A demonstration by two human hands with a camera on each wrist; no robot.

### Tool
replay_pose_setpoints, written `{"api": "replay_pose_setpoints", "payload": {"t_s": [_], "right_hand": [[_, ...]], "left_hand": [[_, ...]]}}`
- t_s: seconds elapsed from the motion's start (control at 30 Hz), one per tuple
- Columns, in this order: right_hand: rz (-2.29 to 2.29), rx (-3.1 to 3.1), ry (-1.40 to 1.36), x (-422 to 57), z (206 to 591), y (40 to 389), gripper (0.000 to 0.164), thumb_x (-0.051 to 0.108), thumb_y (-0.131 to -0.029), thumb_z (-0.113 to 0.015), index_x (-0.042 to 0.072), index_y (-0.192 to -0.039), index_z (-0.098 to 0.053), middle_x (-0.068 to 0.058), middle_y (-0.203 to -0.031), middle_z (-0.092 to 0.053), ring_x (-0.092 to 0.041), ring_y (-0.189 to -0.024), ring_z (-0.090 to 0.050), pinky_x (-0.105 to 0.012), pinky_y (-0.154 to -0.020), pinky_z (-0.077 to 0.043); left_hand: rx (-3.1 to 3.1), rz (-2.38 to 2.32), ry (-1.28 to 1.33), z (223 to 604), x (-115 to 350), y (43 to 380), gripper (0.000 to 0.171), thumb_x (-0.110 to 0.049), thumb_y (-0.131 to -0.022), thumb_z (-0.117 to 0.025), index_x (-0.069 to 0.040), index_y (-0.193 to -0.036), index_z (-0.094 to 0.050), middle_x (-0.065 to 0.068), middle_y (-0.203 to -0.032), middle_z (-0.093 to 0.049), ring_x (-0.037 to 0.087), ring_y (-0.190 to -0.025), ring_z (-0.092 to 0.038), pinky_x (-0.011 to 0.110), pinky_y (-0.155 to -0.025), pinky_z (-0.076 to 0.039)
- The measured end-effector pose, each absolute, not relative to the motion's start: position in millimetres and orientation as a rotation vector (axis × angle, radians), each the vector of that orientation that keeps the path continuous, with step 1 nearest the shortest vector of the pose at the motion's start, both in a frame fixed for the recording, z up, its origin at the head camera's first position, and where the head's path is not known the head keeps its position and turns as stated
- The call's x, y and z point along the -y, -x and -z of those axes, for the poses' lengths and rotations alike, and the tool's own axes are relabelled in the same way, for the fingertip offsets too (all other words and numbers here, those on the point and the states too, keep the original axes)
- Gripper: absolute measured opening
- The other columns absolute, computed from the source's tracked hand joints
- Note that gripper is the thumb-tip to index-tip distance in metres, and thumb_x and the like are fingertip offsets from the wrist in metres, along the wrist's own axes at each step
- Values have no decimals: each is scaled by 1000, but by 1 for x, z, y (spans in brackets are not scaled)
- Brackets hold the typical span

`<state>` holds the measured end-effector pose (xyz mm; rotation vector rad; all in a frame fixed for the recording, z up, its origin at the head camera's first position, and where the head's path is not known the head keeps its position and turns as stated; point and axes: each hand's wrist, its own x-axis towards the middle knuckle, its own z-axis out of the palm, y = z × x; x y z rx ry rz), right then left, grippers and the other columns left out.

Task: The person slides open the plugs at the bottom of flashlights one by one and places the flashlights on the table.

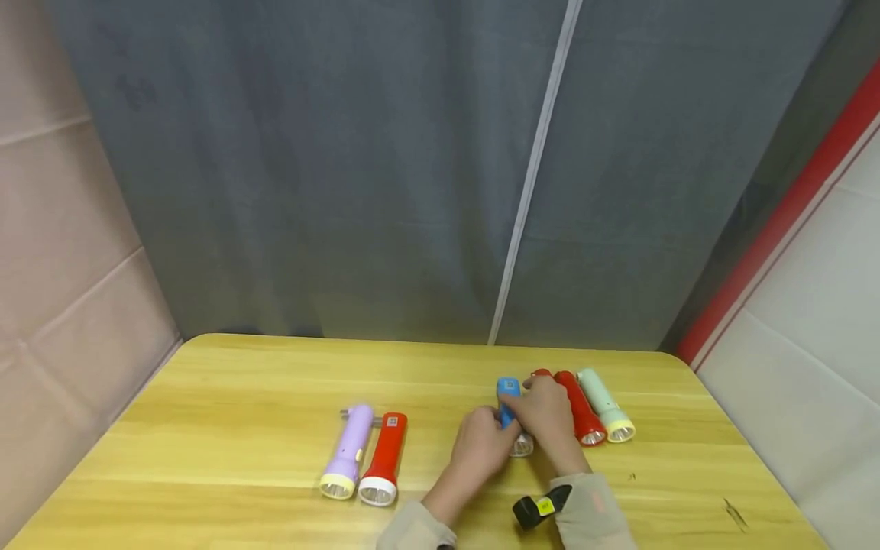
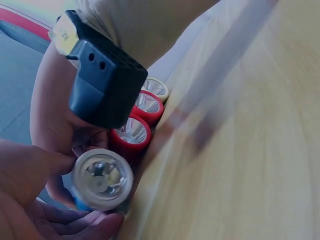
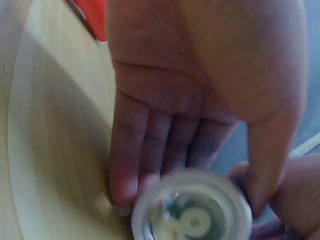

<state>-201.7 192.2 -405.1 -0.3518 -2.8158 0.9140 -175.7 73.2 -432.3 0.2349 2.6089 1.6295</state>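
Note:
A blue flashlight (image 1: 509,386) lies between the two hands at the right of the table, its clear lens end (image 2: 102,179) toward the person. The left hand (image 1: 483,441) holds it from the left side, thumb above and fingers lower down, near the wood. From the right, the right hand (image 1: 548,412) grips its body, partly covering it. Close beside the right hand lie a red flashlight (image 1: 584,412) and a mint-green flashlight (image 1: 606,406). Another red flashlight (image 2: 131,131) stands nearest the blue one, mostly hidden by the right hand in the head view.
On the left of the table (image 1: 227,428) lie a lilac flashlight (image 1: 351,443) with a metal prong and a red flashlight (image 1: 386,451) with a white rim. A grey curtain (image 1: 330,191) hangs behind the table. A white wall (image 1: 811,305) stands at right.

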Motion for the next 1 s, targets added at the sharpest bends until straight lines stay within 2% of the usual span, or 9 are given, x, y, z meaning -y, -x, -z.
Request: {"api": "replay_pose_setpoints", "payload": {"t_s": [0.1, 0.2, 0.4, 0.47, 0.53, 0.6, 0.7, 0.77, 1.0], "right_hand": [[-943, 2834, 349, -194, 403, 203, 36, 35, -82, -72, -1, -86, -71, -6, -67, -60, -17, -59, -51, -26, -51, -37], [-984, 2843, 334, -195, 401, 203, 41, 39, -85, -71, -2, -91, -73, -7, -73, -66, -18, -63, -56, -26, -53, -42], [-1098, 2872, 317, -199, 397, 201, 52, 55, -91, -65, 8, -68, -63, 1, -56, -50, -15, -52, -49, -26, -48, -37], [-1153, 2868, 311, -200, 396, 201, 57, 59, -92, -62, 8, -69, -64, 1, -57, -50, -15, -52, -49, -26, -48, -37], [-1230, 2858, 309, -202, 394, 200, 56, 60, -93, -61, 6, -82, -71, -3, -67, -59, -16, -59, -55, -26, -51, -41], [-1308, 2850, 301, -203, 393, 199, 59, 59, -95, -60, 2, -103, -74, -10, -86, -68, -18, -73, -60, -25, -59, -47], [-1448, 2821, 300, -206, 391, 198, 66, 55, -97, -60, -3, -128, -65, -18, -116, -68, -23, -93, -63, -28, -74, -54], [-1527, 2796, 302, -207, 389, 198, 67, 53, -97, -60, -4, -133, -61, -20, -124, -66, -24, -98, -64, -31, -80, -57], [-1598, 2759, 301, -209, 381, 193, 66, 51, -96, -63, -2, -136, -59, -21, -130, -65, -27, -104, -66, -42, -93, -58]], "left_hand": [[-2566, -1701, -236, 432, -71, 176, 15, -19, -88, -67, -7, -80, -63, -7, -57, -46, 7, -49, -40, 21, -44, -30], [-2515, -1759, -248, 429, -69, 177, 16, -17, -88, -68, -2, -89, -67, -6, -62, -51, 6, -54, -45, 20, -47, -34], [-2396, -1818, -253, 424, -62, 175, 29, -21, -92, -69, 4, -105, -70, 2, -77, -70, 7, -60, -57, 21, -51, -45], [-2356, -1835, -246, 422, -60, 174, 34, -24, -93, -70, 7, -109, -69, 5, -82, -72, 8, -62, -60, 21, -52, -47], [-2335, -1847, -246, 418, -58, 172, 39, -26, -93, -70, 8, -113, -69, 7, -86, -74, 8, -65, -63, 21, -54, -49], [-2312, -1862, -246, 415, -57, 171, 43, -28, -93, -70, 9, -115, -68, 9, -89, -75, 9, -67, -64, 22, -55, -50], [-2275, -1875, -244, 409, -55, 170, 49, -29, -93, -71, 10, -121, -65, 10, -93, -75, 11, -67, -66, 24, -55, -53], [-2249, -1878, -241, 406, -53, 169, 50, -29, -93, -71, 10, -125, -63, 10, -94, -74, 12, -65, -66, 27, -55, -56], [-2215, -1839, -272, 398, -50, 169, 51, -26, -92, -72, 11, -125, -63, 13, -98, -74, 14, -72, -67, 35, -63, -60]]}}
